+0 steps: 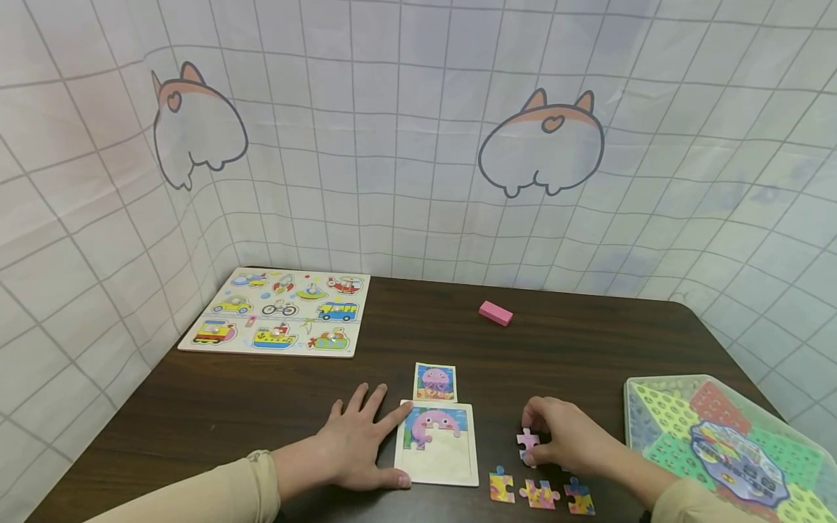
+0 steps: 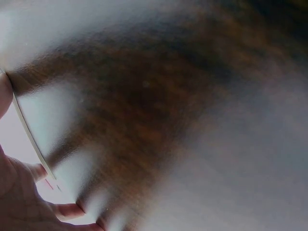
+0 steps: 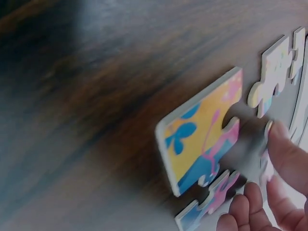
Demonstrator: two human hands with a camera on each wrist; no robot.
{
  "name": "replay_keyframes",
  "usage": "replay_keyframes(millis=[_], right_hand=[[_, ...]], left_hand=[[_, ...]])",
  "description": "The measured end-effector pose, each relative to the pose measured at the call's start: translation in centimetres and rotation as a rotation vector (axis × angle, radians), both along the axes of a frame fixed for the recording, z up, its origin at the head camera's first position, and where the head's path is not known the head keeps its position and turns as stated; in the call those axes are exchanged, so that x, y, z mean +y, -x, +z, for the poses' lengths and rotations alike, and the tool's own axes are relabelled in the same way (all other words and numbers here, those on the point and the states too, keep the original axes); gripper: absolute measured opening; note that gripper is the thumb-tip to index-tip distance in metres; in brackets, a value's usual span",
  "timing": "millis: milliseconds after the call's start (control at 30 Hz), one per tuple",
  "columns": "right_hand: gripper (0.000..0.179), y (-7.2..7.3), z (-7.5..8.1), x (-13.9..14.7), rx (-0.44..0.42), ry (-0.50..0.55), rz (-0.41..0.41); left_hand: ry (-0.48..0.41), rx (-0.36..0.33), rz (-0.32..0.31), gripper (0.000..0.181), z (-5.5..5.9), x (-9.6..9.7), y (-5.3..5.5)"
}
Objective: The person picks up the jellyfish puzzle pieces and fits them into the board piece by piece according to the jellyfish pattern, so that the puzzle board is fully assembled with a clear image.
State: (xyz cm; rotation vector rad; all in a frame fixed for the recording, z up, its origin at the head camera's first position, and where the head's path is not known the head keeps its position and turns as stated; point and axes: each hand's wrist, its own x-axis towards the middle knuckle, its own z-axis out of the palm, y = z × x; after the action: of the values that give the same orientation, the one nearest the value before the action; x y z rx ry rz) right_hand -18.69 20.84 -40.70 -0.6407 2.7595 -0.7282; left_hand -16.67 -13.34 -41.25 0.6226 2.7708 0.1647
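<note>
Right hand (image 1: pixel 570 438) holds a pink puzzle piece (image 1: pixel 527 440) in a narrow pinch, forefinger at its far end, thumb at its near end; watching remotely, I cannot tell whether the piece touches the table (image 1: pixel 418 319). It lies to the right of the puzzle tray (image 1: pixel 451 465), apart from it, its longer way running roughly near to far, about in line with the tray's sides. I judge the sideways offset to be what counts: the tray's bare part, right of and nearer than the fitted pink picture, sits to the left of the pinch. Right hand is nearer the piece; left hand (image 1: pixel 360 447) is nearer the tray, fingers spread wide, gripping nothing, forefinger at the far left corner, thumb by the near left one. I log a row of loose pieces (image 1: pixel 540 495) on the near side of the pinch.
</note>
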Motion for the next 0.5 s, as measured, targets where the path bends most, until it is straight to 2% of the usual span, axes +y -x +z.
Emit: replay_keyframes(millis=[233, 500], right_hand=[[0.037, -0.1, 0.2, -1.1, -0.035, 0.103, -0.077], [0.019, 0.1, 0.2, -1.8, -0.092, 0.191, -0.159]], left_hand=[[-0.006, -0.001, -0.001, 0.1, 0.1, 0.0, -0.1], [-0.011, 0.002, -0.005, 0.1, 0.0, -0.1, -0.1]])
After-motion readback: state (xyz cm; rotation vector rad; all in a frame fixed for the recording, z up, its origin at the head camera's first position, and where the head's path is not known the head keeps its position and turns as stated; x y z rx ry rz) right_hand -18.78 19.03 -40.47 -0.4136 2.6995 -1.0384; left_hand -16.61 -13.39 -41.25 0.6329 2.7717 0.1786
